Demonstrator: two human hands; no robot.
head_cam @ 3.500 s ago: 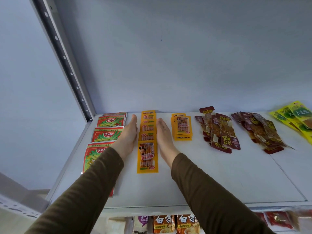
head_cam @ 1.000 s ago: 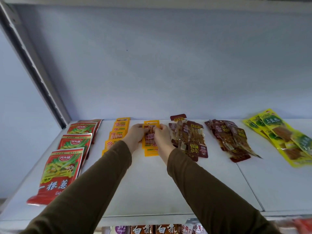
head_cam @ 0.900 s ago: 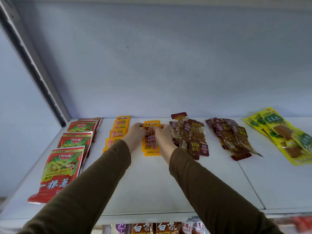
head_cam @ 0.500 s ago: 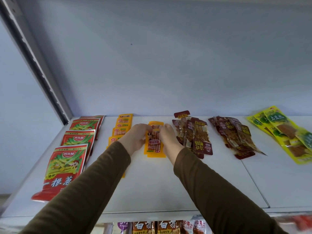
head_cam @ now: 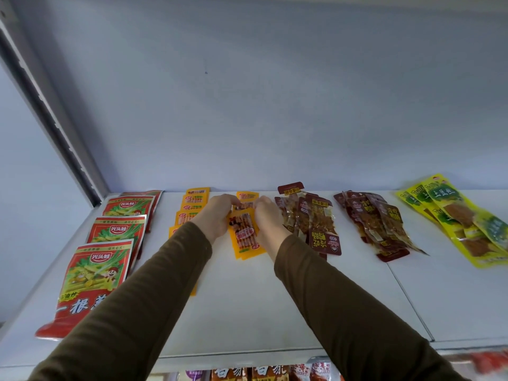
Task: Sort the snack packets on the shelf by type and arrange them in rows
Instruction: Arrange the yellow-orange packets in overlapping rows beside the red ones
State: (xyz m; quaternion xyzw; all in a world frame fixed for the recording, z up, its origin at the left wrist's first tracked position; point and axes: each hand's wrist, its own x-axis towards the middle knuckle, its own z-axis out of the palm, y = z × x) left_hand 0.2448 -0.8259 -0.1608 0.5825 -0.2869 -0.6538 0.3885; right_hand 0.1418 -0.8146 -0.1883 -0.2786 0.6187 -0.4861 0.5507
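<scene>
Left hand (head_cam: 217, 215) and right hand (head_cam: 268, 218) pinch the top yellow packet (head_cam: 244, 233) of a small stack near the shelf (head_cam: 275, 312) back edge. Packet judged light, flexible, slick; grip opposite side edges

lower-shelf packets (head_cam: 264, 373) cut off; blurred
</scene>
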